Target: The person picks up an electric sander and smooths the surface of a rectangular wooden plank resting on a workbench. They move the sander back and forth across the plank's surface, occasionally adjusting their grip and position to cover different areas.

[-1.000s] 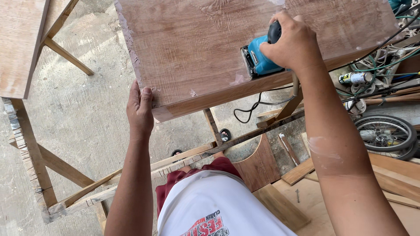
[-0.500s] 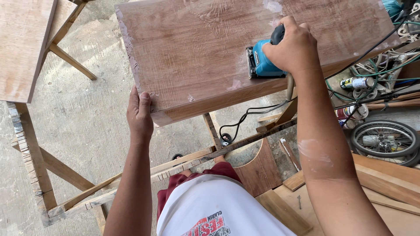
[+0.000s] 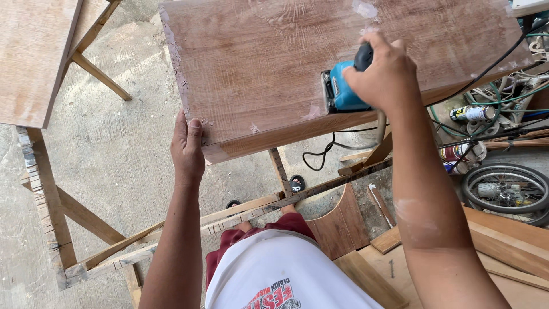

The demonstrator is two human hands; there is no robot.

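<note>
The right hand had its fingers wrapped around a blue sander resting near the front edge of a wooden board. The left hand gripped the board's near corner, thumb on top.

this was an open-air carpentry workshop. a broad wooden panel lay on a rough frame of nailed battens over a bare concrete floor. a blue electric sander sat on the panel under the right hand's fingers, its black cord hanging below them. offcut boards were stacked to the right of the fingers, near spray cans, tangled cables and a small wheel.
</note>
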